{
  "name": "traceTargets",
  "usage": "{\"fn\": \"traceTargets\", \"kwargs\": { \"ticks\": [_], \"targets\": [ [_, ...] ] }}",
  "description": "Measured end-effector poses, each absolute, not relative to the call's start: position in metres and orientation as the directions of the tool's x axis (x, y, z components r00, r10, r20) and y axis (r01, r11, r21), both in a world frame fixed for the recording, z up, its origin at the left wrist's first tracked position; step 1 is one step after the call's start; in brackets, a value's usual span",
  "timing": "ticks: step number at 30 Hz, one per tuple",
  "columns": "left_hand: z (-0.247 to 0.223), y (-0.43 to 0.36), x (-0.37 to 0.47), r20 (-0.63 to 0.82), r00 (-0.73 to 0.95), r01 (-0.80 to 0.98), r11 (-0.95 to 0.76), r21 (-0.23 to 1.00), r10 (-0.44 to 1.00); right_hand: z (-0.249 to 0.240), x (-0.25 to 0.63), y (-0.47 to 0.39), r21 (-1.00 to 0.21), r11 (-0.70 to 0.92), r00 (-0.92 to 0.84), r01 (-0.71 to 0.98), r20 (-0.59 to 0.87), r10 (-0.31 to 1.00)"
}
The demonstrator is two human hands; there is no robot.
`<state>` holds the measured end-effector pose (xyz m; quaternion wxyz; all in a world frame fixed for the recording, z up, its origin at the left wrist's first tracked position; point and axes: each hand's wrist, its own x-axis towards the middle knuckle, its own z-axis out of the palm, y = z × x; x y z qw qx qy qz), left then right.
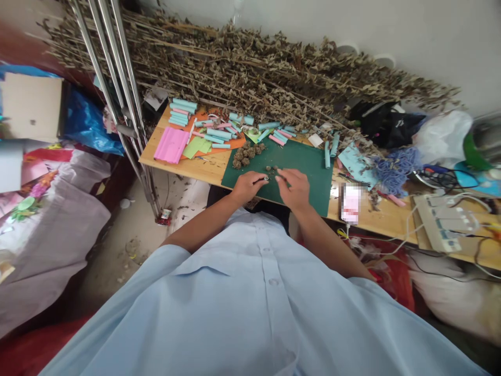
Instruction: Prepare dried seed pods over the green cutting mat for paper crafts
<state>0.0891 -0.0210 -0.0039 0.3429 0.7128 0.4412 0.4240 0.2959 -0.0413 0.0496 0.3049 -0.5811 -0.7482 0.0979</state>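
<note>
My left hand (247, 188) is closed above the front of a green cutting mat (309, 162). A small dark piece with a shiny end (266, 178) sticks out of its fingers; its kind is too small to tell. Facing it, my right hand (294, 189) has its thumb and fingers curled together, and whatever they hold is hidden. Small brown lumps (268, 168) lie on the mat just beyond my fingertips. A cluster of brown balls of crumbled plant matter (246, 155) sits at the mat's far left.
Blue and pink paper rolls (219, 134) and pink sheets (171, 144) cover the table's back left. Dried plant stalks (250, 68) lie behind. On the right are a phone (351, 203), blue yarn (397, 169) and a power strip (438, 224) with cables. Metal poles (113, 78) stand left.
</note>
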Motion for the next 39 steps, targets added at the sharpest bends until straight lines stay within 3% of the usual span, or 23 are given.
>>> {"fn": "traceTargets", "kwargs": {
  "ticks": [2,6,13,18,29,39],
  "targets": [
    [-0.004,-0.022,0.089,0.301,0.237,0.342,-0.369,0.864,0.924,0.035,0.303,-0.036,-0.593,0.196,-0.002,0.781,0.311,0.951],
    [-0.002,-0.022,0.089,0.283,0.22,0.333,-0.345,0.878,0.933,0.015,0.305,-0.033,-0.651,0.152,-0.039,0.744,0.184,0.982],
    [0.001,-0.023,0.088,0.264,0.216,0.337,-0.325,0.884,0.94,0.017,0.293,-0.028,-0.572,0.186,-0.104,0.799,0.173,0.979],
    [0.0,-0.024,0.088,0.275,0.221,0.328,-0.337,0.882,0.936,0.016,0.295,-0.018,-0.559,0.159,-0.07,0.814,0.177,0.982],
    [-0.001,-0.023,0.088,0.285,0.217,0.311,-0.343,0.886,0.934,0.017,0.295,-0.02,-0.537,0.259,-0.188,0.803,0.183,0.965],
    [-0.003,-0.023,0.088,0.314,0.212,0.295,-0.367,0.882,0.925,0.012,0.285,-0.027,-0.52,0.167,-0.074,0.837,0.196,0.978]
  ]
}}
